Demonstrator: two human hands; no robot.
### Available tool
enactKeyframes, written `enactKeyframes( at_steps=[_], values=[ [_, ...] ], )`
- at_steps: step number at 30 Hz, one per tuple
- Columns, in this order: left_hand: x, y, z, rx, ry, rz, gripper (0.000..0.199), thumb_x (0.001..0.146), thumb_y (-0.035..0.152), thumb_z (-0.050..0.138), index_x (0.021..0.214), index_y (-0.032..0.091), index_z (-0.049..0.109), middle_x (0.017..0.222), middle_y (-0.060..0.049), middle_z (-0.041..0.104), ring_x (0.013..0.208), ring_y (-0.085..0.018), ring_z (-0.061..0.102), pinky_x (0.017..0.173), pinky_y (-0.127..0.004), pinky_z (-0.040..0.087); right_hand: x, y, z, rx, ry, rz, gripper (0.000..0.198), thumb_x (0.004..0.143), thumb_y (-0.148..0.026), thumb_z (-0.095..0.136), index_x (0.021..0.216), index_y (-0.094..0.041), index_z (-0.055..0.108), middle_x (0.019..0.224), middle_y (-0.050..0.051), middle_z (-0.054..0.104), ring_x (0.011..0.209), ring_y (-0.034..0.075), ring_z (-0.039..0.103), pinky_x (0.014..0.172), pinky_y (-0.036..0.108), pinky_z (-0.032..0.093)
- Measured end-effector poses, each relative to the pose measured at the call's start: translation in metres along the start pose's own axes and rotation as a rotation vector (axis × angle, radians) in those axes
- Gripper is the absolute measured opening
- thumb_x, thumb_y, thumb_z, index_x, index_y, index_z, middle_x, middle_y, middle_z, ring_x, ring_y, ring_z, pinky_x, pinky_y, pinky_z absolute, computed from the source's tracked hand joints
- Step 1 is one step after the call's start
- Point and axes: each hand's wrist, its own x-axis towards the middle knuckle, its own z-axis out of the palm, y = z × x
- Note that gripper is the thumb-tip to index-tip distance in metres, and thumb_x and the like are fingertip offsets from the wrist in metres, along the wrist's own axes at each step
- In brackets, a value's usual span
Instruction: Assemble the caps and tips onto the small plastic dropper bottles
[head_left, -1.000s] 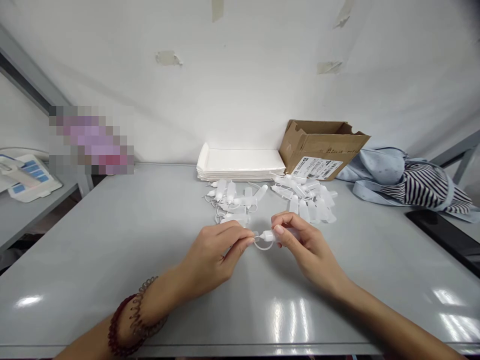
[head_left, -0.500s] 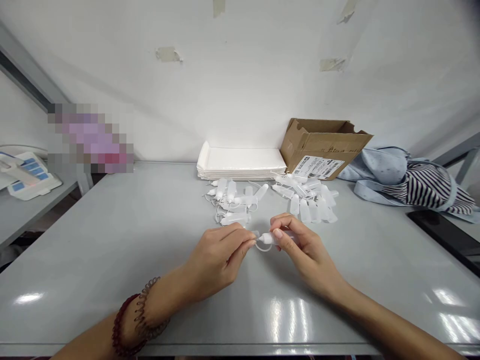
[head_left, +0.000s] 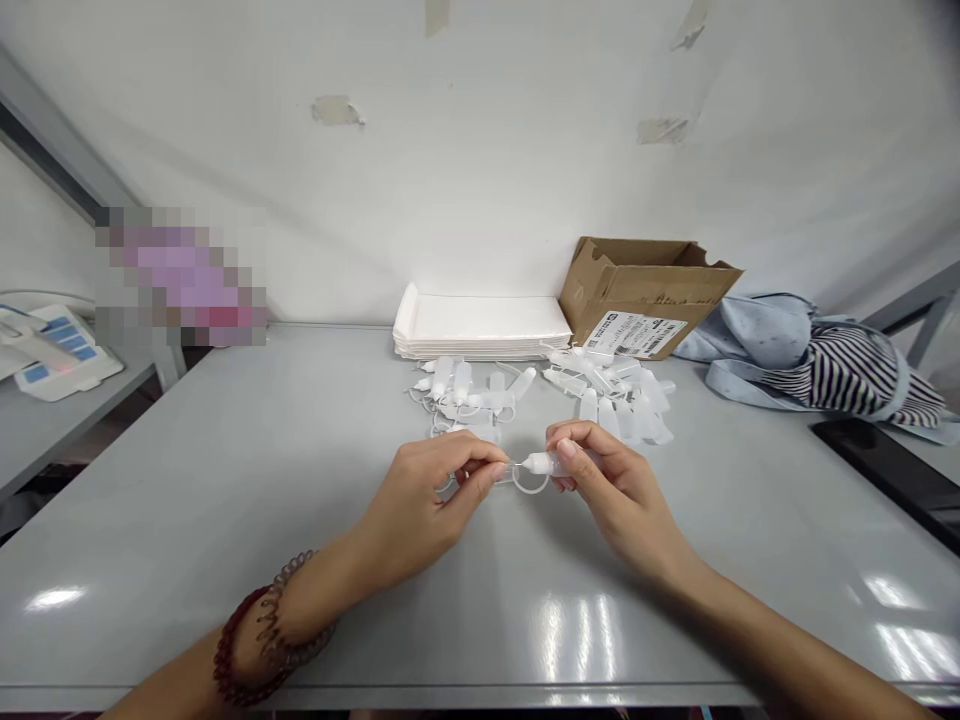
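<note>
My right hand (head_left: pixel 604 475) is closed round a small translucent squeeze bottle (head_left: pixel 541 464) with a white neck and a thin metal needle tip, lying level and pointing left. A thin white strap (head_left: pixel 531 489) loops from its neck toward my left hand (head_left: pixel 431 495). There, thumb and forefinger pinch the bottle's small tethered cap at the needle's end; my fingertips hide most of it. Just beyond my left hand lies a group of needle-tipped bottles (head_left: pixel 463 382). Beyond my right hand is a pile of similar bottles (head_left: pixel 589 407), several without a visible tip.
A stack of white envelopes (head_left: pixel 480 318) lies against the wall, beside a cardboard box (head_left: pixel 667 290). On the right are a light blue bag (head_left: pixel 769 325), striped cloth (head_left: pixel 855 375) and a black phone (head_left: pixel 892 475). A white device (head_left: pixel 64 350) sits on another surface at the left.
Both hands have risen slightly, away from me. The bottle has shifted a little, and more of the needle and strap shows between my hands.
</note>
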Motion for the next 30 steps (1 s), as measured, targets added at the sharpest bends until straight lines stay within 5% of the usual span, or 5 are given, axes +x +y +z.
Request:
enactKeyframes(
  at_steps=[10, 30],
  values=[
    [0.0026, 0.0047, -0.0052, -0.16, -0.091, -0.115, 0.013, 0.086, 0.015, 0.054, 0.082, 0.016, 0.066, 0.07, 0.0, 0.065, 0.06, -0.009, 0.059, 0.058, -0.02, 0.047, -0.0003, -0.002, 0.0002, 0.033, -0.014, -0.009, 0.021, 0.091, -0.041, 0.048, 0.085, -0.022, 0.055, 0.074, -0.002, 0.048, 0.065, 0.012, 0.045, 0.062, 0.026, 0.037],
    [0.0, -0.001, 0.004, -0.131, -0.036, -0.07, 0.015, 0.084, 0.012, 0.053, 0.081, 0.015, 0.068, 0.066, 0.0, 0.067, 0.054, -0.009, 0.058, 0.056, -0.02, 0.047, -0.0032, 0.001, 0.0049, -0.05, 0.043, -0.075, 0.021, 0.092, -0.039, 0.046, 0.085, -0.021, 0.055, 0.085, 0.002, 0.055, 0.063, 0.013, 0.043, 0.057, 0.026, 0.038]
  ],
)
